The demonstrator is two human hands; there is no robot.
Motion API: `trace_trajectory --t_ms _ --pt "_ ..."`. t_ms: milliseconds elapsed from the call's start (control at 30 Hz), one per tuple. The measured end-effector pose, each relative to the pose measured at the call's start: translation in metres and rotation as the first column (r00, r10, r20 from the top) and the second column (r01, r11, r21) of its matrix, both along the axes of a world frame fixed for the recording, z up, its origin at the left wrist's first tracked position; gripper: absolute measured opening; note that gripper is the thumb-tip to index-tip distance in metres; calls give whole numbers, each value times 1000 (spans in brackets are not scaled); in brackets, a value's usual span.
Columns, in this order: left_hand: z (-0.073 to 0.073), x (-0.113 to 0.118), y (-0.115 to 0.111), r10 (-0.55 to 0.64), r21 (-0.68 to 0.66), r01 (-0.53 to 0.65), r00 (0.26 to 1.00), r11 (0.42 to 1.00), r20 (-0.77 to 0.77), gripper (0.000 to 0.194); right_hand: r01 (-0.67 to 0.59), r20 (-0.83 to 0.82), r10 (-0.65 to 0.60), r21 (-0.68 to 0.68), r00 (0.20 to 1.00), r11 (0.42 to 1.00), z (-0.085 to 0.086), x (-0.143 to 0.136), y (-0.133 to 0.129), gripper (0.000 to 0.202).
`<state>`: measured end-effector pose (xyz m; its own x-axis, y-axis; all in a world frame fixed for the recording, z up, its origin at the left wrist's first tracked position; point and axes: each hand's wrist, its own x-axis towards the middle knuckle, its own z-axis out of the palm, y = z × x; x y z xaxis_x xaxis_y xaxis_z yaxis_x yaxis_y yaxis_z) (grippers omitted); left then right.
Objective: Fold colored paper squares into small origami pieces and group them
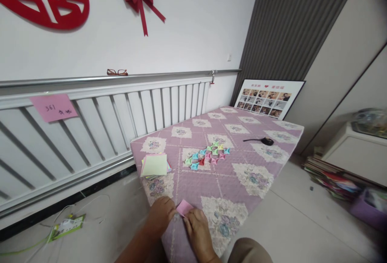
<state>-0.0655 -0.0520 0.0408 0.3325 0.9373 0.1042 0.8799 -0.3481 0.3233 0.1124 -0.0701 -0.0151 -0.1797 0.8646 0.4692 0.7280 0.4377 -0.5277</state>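
A small pink piece of paper (184, 208), apparently folded, lies at the near end of the cloth-covered table. My left hand (162, 211) has its fingers curled together at the paper's left corner. From the right, my right hand (198, 227) grips the lower right edge between thumb and fingers. Farther back on the cloth sits a group of several small folded paper pieces (208, 155) in green, blue, pink, red and yellow. A stack of square coloured paper (155, 164), pale yellow-green on top, rests near the table's left edge. My fingertips' exact hold is partly hidden.
The purple flowered tablecloth (222, 182) covers the table. A black corded object (267, 141) lies toward the right, and a framed photo board (269, 98) stands behind. A white radiator (145, 108) runs along the left. On the floor are a power strip (67, 227) and a purple bin (367, 210).
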Motion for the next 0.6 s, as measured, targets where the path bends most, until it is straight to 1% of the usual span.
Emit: trace_trajectory --t_ms 67,133,233,267,300,367,400,467,500,533,567,600 --pt "7 -3 -4 44 -29 -41 991 999 127 14 -53 -27 53 -2 998 999 2 1 -2 19" --pt "13 -6 -6 67 -42 -59 973 997 222 12 -114 -49 113 -21 992 993 10 1 -5 19" --pt "23 -10 -6 99 -46 -89 942 995 320 10 -211 -120 199 -102 973 972 31 -1 -10 23" --pt "27 -11 -5 121 -53 -109 919 993 375 10 -236 -167 212 -141 963 961 39 -2 -11 26" --pt "31 -11 -3 150 -71 -132 881 989 450 10 -254 -232 208 -192 950 948 46 -5 -11 30" --pt "38 -10 2 214 -129 -171 777 977 592 13 -283 -376 155 -314 914 906 56 -9 -10 33" --pt "40 -8 5 240 -155 -184 715 971 657 15 -283 -436 99 -381 894 880 58 -11 -8 33" --pt "40 -5 8 278 -175 -226 599 958 751 18 -260 -497 -23 -491 867 831 55 -11 -4 35" --pt "38 -4 8 298 -176 -264 554 948 777 21 -235 -502 -75 -526 862 817 52 -10 -2 36" --pt "34 -3 7 318 -172 -306 533 936 784 25 -210 -497 -109 -543 861 813 48 -8 0 37" --pt "29 -2 4 336 -163 -343 540 925 771 27 -188 -490 -132 -550 862 813 44 -5 1 37" --pt "24 -1 -1 341 -138 -367 575 920 744 28 -166 -482 -152 -555 863 815 40 -2 2 38"
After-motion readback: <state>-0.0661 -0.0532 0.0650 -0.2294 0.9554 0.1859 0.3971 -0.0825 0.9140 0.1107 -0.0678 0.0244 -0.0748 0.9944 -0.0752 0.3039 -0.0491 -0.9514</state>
